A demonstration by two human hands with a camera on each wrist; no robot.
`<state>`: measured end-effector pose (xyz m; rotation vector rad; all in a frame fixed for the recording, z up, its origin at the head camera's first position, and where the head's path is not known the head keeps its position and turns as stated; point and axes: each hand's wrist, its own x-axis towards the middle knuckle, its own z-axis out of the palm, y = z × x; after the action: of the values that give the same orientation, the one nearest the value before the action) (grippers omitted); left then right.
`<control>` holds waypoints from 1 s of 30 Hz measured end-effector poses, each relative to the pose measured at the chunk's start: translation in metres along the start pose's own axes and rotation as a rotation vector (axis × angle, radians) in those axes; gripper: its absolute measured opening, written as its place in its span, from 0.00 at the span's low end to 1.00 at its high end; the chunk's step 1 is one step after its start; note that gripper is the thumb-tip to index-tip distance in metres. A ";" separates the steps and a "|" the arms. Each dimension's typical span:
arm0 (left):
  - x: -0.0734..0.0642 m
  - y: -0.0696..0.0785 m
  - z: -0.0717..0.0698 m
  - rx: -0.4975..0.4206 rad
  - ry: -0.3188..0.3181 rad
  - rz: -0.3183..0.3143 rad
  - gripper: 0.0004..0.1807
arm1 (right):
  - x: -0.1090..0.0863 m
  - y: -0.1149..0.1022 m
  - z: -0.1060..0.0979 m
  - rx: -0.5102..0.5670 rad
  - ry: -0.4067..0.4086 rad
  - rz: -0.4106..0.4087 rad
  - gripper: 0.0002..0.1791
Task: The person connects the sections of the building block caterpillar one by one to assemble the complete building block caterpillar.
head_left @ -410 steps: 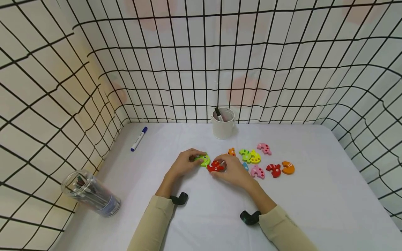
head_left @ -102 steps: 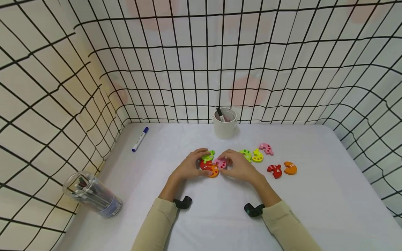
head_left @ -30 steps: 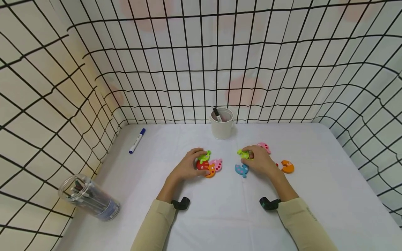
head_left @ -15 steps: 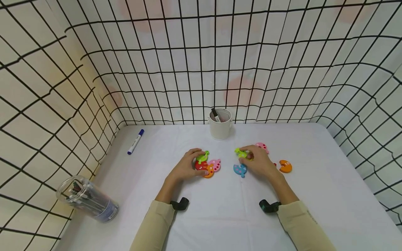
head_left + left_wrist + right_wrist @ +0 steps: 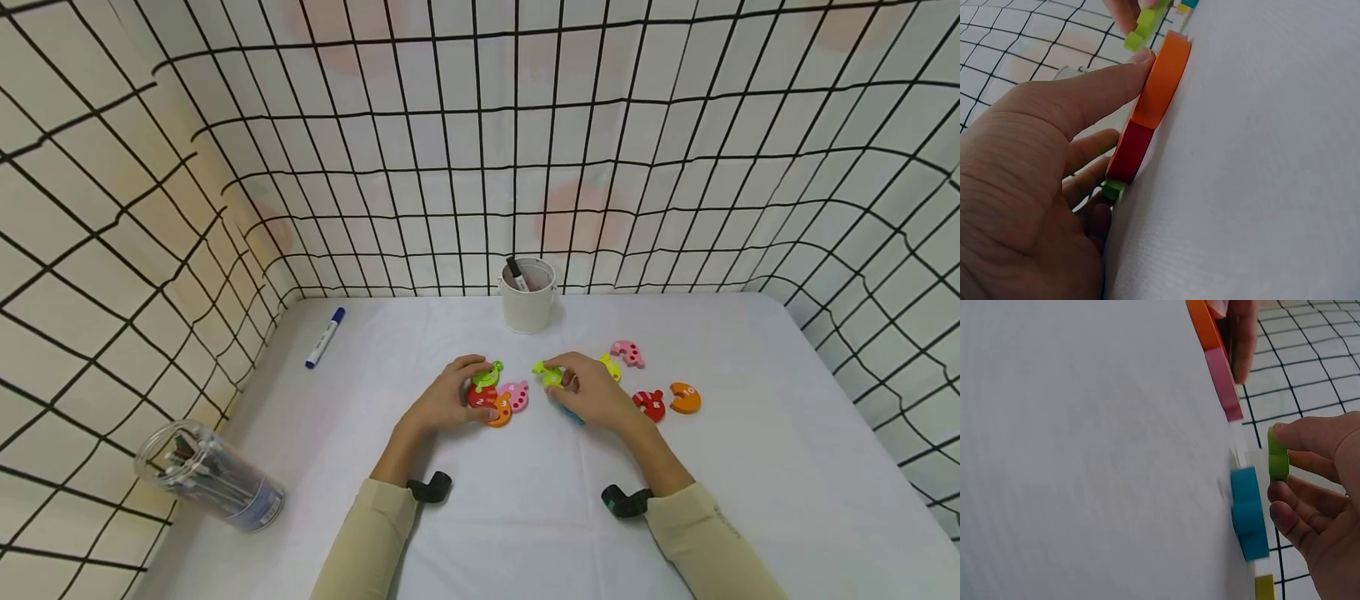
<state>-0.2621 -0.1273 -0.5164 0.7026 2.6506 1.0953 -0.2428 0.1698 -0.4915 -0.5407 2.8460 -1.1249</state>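
My left hand [image 5: 441, 400] holds a cluster of joined animal-shaped number puzzle pieces on the table. Its thumb lies on the orange piece [image 5: 1163, 81] and its fingers reach past the red piece [image 5: 1132, 153] to the green one [image 5: 487, 377]. A pink dotted piece [image 5: 516, 395] sits at the cluster's right side. Between thumb and fingers, my right hand [image 5: 598, 393] pinches another green puzzle piece [image 5: 1278, 456], raised off the cloth. Below that hand lies a blue piece [image 5: 1249, 512], partly hidden in the head view.
To the right lie yellow [image 5: 611, 367], pink [image 5: 628, 353], red [image 5: 649, 406] and orange [image 5: 686, 397] pieces. A white bucket [image 5: 528, 304] with a marker stands behind. A blue-capped marker [image 5: 325, 338] and a tilted jar of pens [image 5: 213, 475] are at left. Black wire mesh surrounds the table.
The red, orange and pink pieces have joined the left hand's green piece since the oldest frame. Over the last half second, my right hand carries its green piece left, uncovering yellow and red pieces.
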 end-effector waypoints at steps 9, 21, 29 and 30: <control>-0.001 0.001 -0.004 -0.010 -0.006 0.037 0.43 | 0.009 -0.018 0.013 -0.005 -0.082 0.026 0.23; -0.003 -0.001 -0.001 -0.017 0.021 0.035 0.43 | 0.008 -0.023 0.021 -0.039 -0.122 0.019 0.22; -0.001 -0.002 0.002 -0.037 0.077 0.006 0.43 | 0.011 -0.020 0.024 -0.068 -0.119 0.038 0.22; -0.001 -0.001 0.003 -0.041 0.082 -0.001 0.43 | 0.012 -0.020 0.024 -0.068 -0.120 0.040 0.22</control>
<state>-0.2610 -0.1270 -0.5194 0.6629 2.6871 1.1991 -0.2441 0.1367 -0.4949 -0.5331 2.7875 -0.9589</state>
